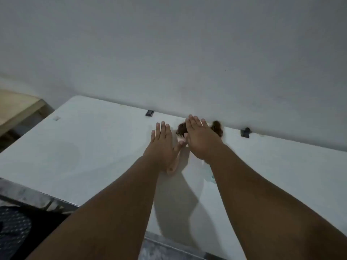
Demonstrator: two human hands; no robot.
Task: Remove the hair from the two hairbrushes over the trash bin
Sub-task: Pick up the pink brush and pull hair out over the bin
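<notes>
Both my hands reach out flat over a white table near the wall. My left hand [162, 145] hovers palm down, fingers apart, above a pale hairbrush handle [173, 166] whose bristled head [181, 131] carries a clump of brown hair. My right hand [201, 139] is also spread palm down and covers most of a second hairbrush; its brown hair clump [217, 127] sticks out past my fingers, and a bit of its light handle [211, 177] shows beside my forearm. Neither hand grips anything. No trash bin is in view.
The white table [93, 147] stands against a white wall, with two dark clips [149, 113] [245, 132] along its back edge. A wooden piece of furniture [16, 107] is at the far left. Dark patterned fabric [15, 228] lies below the table's front edge.
</notes>
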